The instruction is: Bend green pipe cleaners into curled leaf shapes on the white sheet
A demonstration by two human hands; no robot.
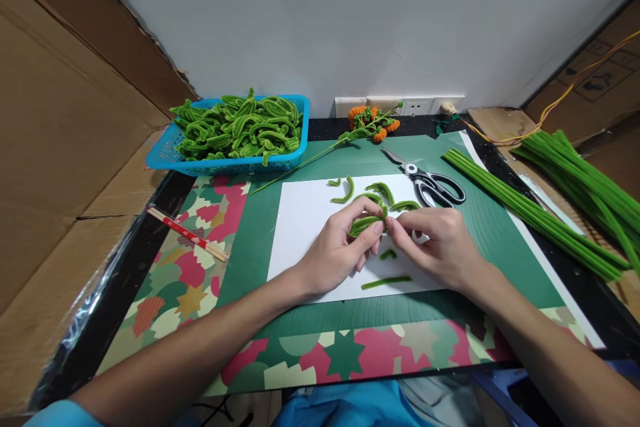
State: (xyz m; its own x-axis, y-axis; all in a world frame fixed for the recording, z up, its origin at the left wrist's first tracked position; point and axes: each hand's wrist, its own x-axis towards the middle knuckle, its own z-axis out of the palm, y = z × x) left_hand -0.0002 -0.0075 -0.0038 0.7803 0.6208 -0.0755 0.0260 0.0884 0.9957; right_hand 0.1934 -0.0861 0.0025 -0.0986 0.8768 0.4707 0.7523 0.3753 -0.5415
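Over a white sheet of paper, my left hand is closed, pinching a green pipe cleaner leaf between thumb and fingers. Meeting it from the right, my right hand pinches the short stem end of the same leaf at the fingertips. Bent green pipe cleaner pieces lie just beyond my hands, with a curved one to the left. A straight green piece and a small bent one rest on the paper nearer me.
A blue basket heaped with green pipe cleaner leaves stands back left. An orange-flowered stem lies behind the paper. Scissors sit right of it, beside long green pipe cleaners. Wrapped chopsticks lie left. Cardboard walls the left side.
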